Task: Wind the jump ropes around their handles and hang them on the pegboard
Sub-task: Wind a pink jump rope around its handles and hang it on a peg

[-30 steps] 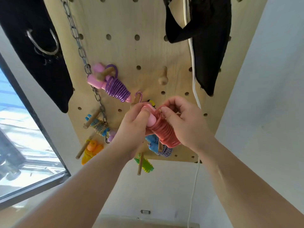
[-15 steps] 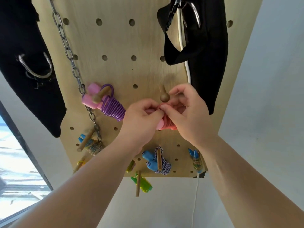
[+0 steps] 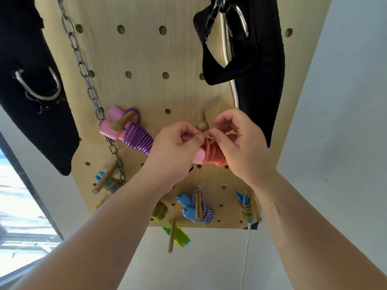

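A coral jump rope point(image 3: 213, 156) is wound round its pink handles and held up against the wooden pegboard point(image 3: 159, 59). My left hand point(image 3: 173, 149) grips the pink handle end. My right hand point(image 3: 236, 143) pinches a loop of the coral rope just below a round-headed wooden peg point(image 3: 202, 124). The loop lies at the peg's knob; I cannot tell whether it is over it. The far ends of the handles are hidden by my hands.
A purple rope on pink handles point(image 3: 134, 135) hangs on a peg to the left, beside a steel chain point(image 3: 83, 68). Lower pegs carry a blue-handled rope point(image 3: 194, 206), a green one point(image 3: 178, 235) and others. Black fabric items point(image 3: 257, 65) hang at both upper sides.
Both hands have lifted the coral rope bundle up the board, from the lower pegs to the round-headed peg. My right hand now pinches a loop at the peg.
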